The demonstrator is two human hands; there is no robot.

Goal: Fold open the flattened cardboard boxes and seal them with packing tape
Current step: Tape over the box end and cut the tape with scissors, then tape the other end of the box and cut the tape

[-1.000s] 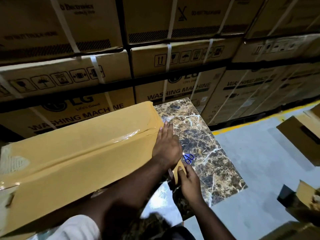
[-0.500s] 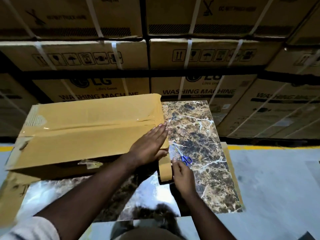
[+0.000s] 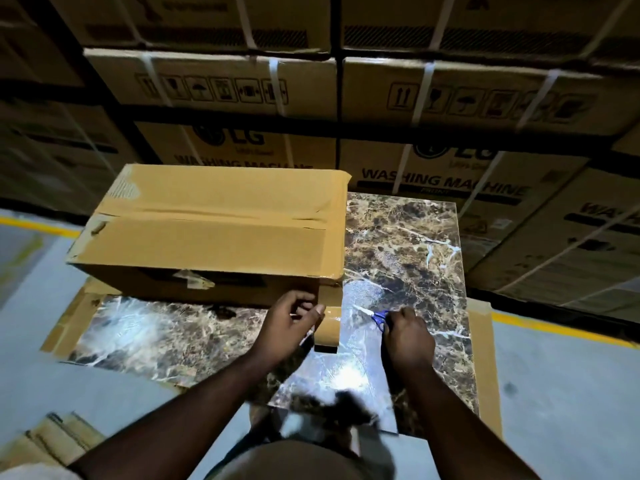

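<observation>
Tan box [image 3: 214, 233], matching tan tape roll [image 3: 327, 329]. Blue scissors [image 3: 380, 317]. Brown-gold marbled tabletop [image 3: 398, 244], white veins. Grey floor [image 3: 554, 393], yellow line [image 3: 554, 329]. Brown stacked cartons [image 3: 221, 88], black print, white straps.

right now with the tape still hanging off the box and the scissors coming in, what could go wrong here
1. The left hand holds the tape roll close below the box corner, so the blue scissors in the right hand may have to cut close to its fingers and could nick them.
2. If the strip goes slack, it may fold and stick to itself.
3. The polished marble tabletop looks slick, so a tug might slide the box.
</observation>
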